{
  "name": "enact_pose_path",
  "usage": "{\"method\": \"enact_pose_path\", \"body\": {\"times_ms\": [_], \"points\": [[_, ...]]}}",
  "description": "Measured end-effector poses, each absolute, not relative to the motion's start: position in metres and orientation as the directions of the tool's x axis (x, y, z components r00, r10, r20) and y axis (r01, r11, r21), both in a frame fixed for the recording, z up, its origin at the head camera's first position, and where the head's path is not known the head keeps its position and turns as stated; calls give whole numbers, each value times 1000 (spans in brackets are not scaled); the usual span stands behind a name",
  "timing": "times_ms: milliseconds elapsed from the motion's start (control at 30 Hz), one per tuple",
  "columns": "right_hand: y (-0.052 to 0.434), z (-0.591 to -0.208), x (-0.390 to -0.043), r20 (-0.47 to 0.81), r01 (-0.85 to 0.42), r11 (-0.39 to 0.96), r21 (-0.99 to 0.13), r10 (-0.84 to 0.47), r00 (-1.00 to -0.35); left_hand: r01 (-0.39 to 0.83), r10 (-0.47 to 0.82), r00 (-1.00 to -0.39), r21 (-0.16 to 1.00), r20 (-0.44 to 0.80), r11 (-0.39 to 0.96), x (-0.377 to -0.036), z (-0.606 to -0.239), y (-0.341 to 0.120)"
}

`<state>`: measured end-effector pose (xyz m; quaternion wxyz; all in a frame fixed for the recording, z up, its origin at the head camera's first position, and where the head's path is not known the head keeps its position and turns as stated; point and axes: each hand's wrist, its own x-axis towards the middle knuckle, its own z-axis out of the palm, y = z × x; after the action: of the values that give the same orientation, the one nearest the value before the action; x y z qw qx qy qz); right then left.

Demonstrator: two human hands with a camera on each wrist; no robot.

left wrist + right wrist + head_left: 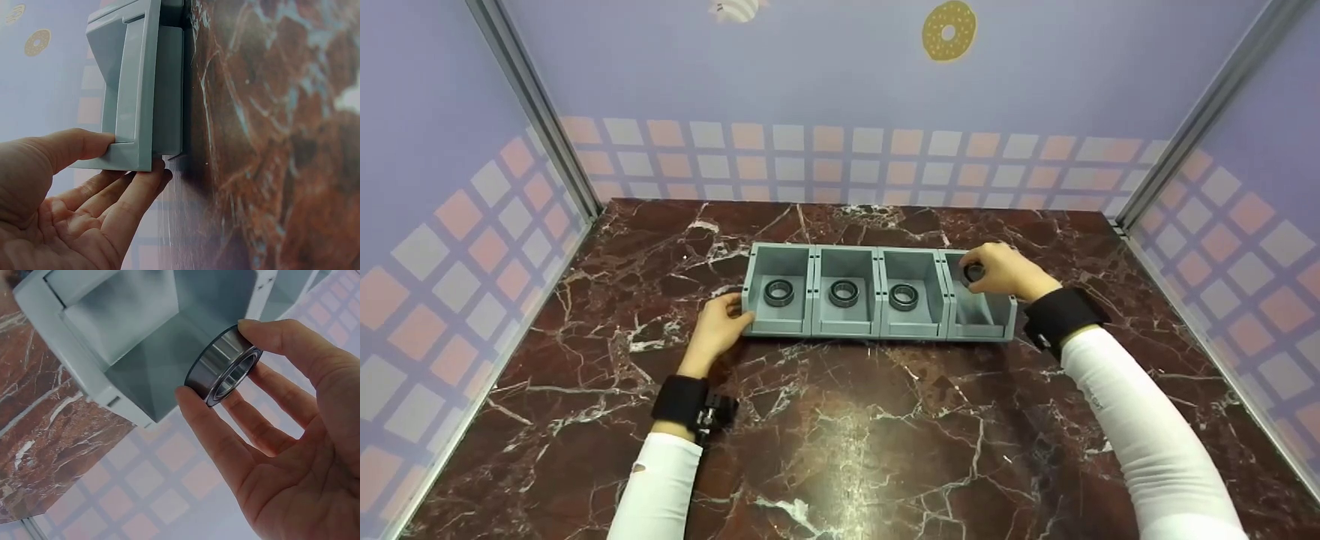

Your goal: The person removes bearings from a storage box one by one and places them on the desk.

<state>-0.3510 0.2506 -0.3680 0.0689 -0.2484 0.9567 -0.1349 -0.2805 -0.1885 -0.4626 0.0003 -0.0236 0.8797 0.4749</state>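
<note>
My right hand [1003, 270] pinches a ball bearing [222, 365] between thumb and fingers, over the rightmost compartment of a grey-blue bin row [847, 328]. In the right wrist view the bearing shows a shiny steel outer ring and tilts at the bin's opening. My left hand [718, 330] holds the row's left end, thumb on the front rim and fingers under the edge in the left wrist view. One bearing lies flat in each of the other compartments: the left one [778, 293], the second [844, 293] and the third [903, 297].
The bins stand on a dark red marbled table [840, 420] with white veins. Purple walls with pink and white squares [829, 139] enclose the back and both sides. Metal posts [540, 112] mark the corners.
</note>
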Motion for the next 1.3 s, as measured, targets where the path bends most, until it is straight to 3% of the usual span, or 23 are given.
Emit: {"method": "enact_pose_path", "body": {"times_ms": [867, 1300], "points": [[256, -352, -322, -7, -545, 777, -315, -577, -817, -55, -38, -998, 838, -41, 543, -282, -464, -190], [261, -347, -300, -10, -535, 794, -288, -561, -828, -58, -38, -998, 836, -45, 546, -282, -465, -190]]}}
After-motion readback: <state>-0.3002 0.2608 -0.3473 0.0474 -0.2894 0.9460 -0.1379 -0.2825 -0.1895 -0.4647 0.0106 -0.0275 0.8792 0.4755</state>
